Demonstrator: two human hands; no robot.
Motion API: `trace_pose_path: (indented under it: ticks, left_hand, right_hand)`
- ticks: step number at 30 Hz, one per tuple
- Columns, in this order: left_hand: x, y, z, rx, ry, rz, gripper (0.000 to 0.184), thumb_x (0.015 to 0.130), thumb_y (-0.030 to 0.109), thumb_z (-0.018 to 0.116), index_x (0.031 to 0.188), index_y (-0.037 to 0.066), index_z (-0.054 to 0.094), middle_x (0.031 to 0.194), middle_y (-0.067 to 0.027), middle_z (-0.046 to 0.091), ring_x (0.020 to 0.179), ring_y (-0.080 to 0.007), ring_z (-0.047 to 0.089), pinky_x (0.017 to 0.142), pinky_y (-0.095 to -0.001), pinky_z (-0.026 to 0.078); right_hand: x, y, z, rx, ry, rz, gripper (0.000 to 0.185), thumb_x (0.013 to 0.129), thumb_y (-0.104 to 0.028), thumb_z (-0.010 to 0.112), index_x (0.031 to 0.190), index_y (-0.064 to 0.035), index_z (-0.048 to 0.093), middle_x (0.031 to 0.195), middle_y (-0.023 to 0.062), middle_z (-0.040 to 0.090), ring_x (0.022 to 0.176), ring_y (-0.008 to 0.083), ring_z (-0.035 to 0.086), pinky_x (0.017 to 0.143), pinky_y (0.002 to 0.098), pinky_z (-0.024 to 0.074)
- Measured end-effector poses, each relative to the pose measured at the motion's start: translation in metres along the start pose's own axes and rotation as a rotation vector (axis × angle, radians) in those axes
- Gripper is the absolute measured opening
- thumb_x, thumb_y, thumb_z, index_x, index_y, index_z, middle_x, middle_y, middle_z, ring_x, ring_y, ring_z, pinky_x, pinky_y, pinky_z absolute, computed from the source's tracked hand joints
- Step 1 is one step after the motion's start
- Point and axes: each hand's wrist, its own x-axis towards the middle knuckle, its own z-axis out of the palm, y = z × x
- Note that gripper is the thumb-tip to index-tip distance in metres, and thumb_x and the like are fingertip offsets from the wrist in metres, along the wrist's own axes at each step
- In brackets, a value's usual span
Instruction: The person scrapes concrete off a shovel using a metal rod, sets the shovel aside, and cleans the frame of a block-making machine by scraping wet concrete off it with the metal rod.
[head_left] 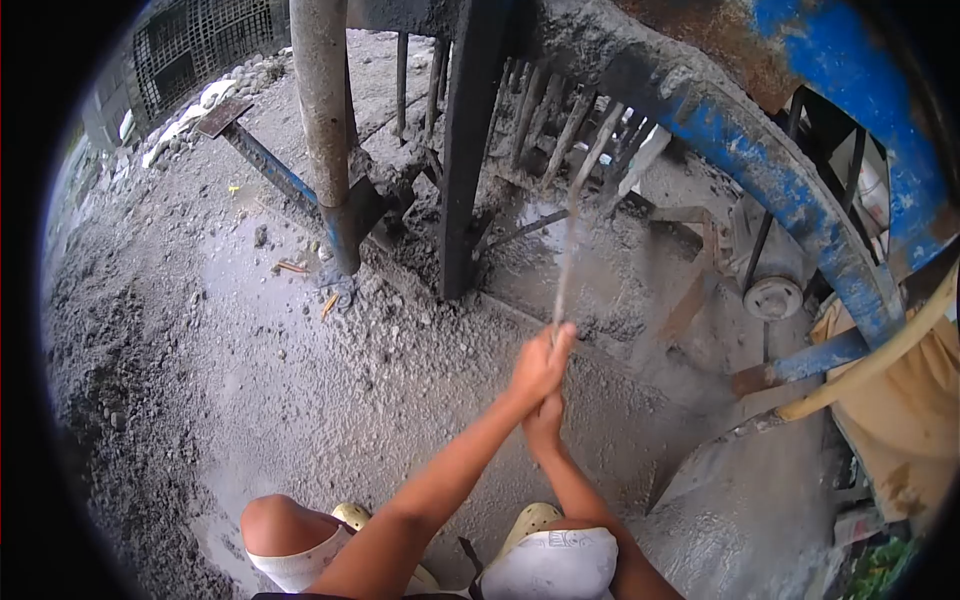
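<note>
My left hand (540, 368) is closed around a long thin rod (568, 262). Just behind it, nearer my body, my right hand (544, 416) is closed too, at the rod's near end. The rod slants up and away from me and looks slightly blurred. Its far part reaches the row of cement-caked metal bars (535, 115) beneath the curved blue rim (740, 150) of a large machine. Below the bars lies a wet, muddy hollow (535, 235). Whether the far tip touches a bar, I cannot tell.
A dark upright post (462, 170) and a thick grey pipe (322, 110) stand ahead. On the right are a round pulley (773, 298) and a shovel (870, 365) with a yellowish handle. Wet gravelly ground (330, 420) surrounds my crouched legs.
</note>
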Motion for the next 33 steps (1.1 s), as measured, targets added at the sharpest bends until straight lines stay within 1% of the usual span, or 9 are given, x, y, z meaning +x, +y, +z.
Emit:
trace_pose_path:
  ticks: [1,5,9,13,17,21,25,30,33]
  left_hand:
    - [0.021,-0.031,0.003,-0.105,0.005,-0.293,0.056,0.086,0.049,0.037,0.078,-0.005,0.052,0.060,-0.0226,0.053,0.059,-0.0336,0.055,0.055,-0.0430,0.039]
    - [0.029,0.012,0.001,-0.011,0.148,-0.005,0.055,0.085,0.046,0.039,0.071,-0.006,0.053,0.058,-0.0187,0.053,0.057,-0.0294,0.054,0.055,-0.0394,0.041]
    - [0.036,-0.023,0.000,0.036,0.026,-0.204,0.047,0.084,0.038,0.041,0.072,-0.006,0.053,0.055,-0.0115,0.050,0.054,-0.0190,0.049,0.054,-0.0357,0.041]
    - [0.040,0.017,-0.010,-0.003,0.074,-0.148,0.037,0.079,0.029,0.044,0.074,-0.007,0.054,0.059,-0.0131,0.053,0.059,-0.0191,0.051,0.058,-0.0360,0.041]
    - [0.032,0.002,-0.011,0.033,0.077,-0.295,0.040,0.078,0.031,0.045,0.078,-0.008,0.056,0.071,-0.0225,0.057,0.072,-0.0344,0.054,0.069,-0.0406,0.041]
    - [0.036,0.030,-0.015,-0.016,0.032,-0.221,0.042,0.076,0.033,0.046,0.078,-0.008,0.057,0.077,-0.0282,0.057,0.080,-0.0409,0.055,0.073,-0.0431,0.040]
    - [0.053,-0.037,-0.022,0.070,-0.043,-0.386,0.042,0.077,0.032,0.044,0.081,-0.008,0.057,0.079,-0.0301,0.057,0.083,-0.0424,0.055,0.073,-0.0437,0.040]
    - [0.024,0.015,-0.028,0.079,0.013,-0.269,0.041,0.077,0.033,0.046,0.085,-0.005,0.058,0.084,-0.0300,0.056,0.089,-0.0393,0.055,0.076,-0.0417,0.041]
    - [0.043,-0.053,-0.029,0.210,0.002,-0.417,0.041,0.078,0.034,0.046,0.078,-0.005,0.059,0.080,-0.0284,0.057,0.084,-0.0396,0.056,0.075,-0.0413,0.041]
  right_hand:
    - [0.017,-0.001,-0.005,-0.222,-0.307,0.471,0.044,0.082,-0.008,0.047,0.124,-0.0019,0.037,0.089,0.0169,0.061,0.078,0.0273,0.061,0.063,0.0340,0.0456]
    - [0.040,-0.029,-0.005,-0.030,0.089,-0.125,0.037,0.085,-0.014,0.043,0.120,-0.0034,0.040,0.082,0.0209,0.059,0.074,0.0339,0.060,0.061,0.0361,0.0454]
    - [0.037,-0.013,0.000,-0.145,-0.274,0.447,0.042,0.086,-0.011,0.041,0.127,-0.0045,0.034,0.097,0.0212,0.057,0.086,0.0304,0.059,0.067,0.0346,0.0458]
    - [0.044,-0.037,0.000,-0.043,0.048,-0.027,0.039,0.087,-0.014,0.039,0.125,-0.0062,0.034,0.085,0.0215,0.058,0.076,0.0343,0.059,0.062,0.0375,0.0453]
    - [0.042,-0.021,0.002,-0.166,-0.297,0.423,0.044,0.087,-0.010,0.038,0.130,-0.0058,0.028,0.093,0.0192,0.058,0.082,0.0291,0.060,0.066,0.0367,0.0452]
    - [0.048,-0.052,-0.007,-0.035,-0.018,0.010,0.041,0.087,-0.010,0.038,0.126,-0.0034,0.031,0.081,0.0204,0.059,0.073,0.0296,0.060,0.060,0.0384,0.0447]
    - [0.046,-0.022,0.014,-0.125,-0.381,0.501,0.044,0.088,-0.010,0.036,0.131,-0.0040,0.026,0.097,0.0195,0.058,0.086,0.0280,0.059,0.069,0.0344,0.0458]
    - [0.031,-0.039,0.013,0.068,-0.083,0.094,0.042,0.088,-0.011,0.038,0.127,-0.0032,0.029,0.088,0.0187,0.057,0.078,0.0278,0.057,0.066,0.0341,0.0431]
    - [0.028,-0.016,0.027,-0.004,-0.356,0.579,0.049,0.088,-0.015,0.037,0.134,-0.0102,0.020,0.099,0.0242,0.056,0.088,0.0322,0.058,0.072,0.0323,0.0448]
